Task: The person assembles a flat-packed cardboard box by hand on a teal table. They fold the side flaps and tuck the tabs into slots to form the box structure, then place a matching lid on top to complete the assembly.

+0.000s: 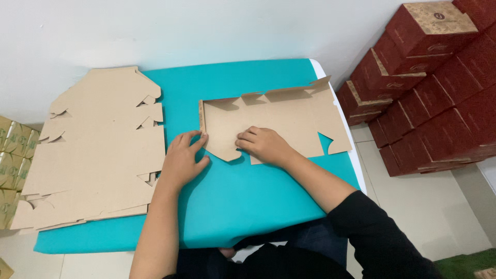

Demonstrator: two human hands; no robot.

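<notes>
Under my right hand point(264, 144), fingers flat and together, a die-cut blank point(274, 124) is pinned to the teal table point(243, 201) while my left fingers point(192, 140), slightly spread, lift its side flap upright; a stack of blanks point(98, 150) waits further left.

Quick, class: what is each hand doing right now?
Left hand: open, fingertips at the edge of the flat cardboard box blank.
Right hand: open, pressing flat on the blank.
</notes>
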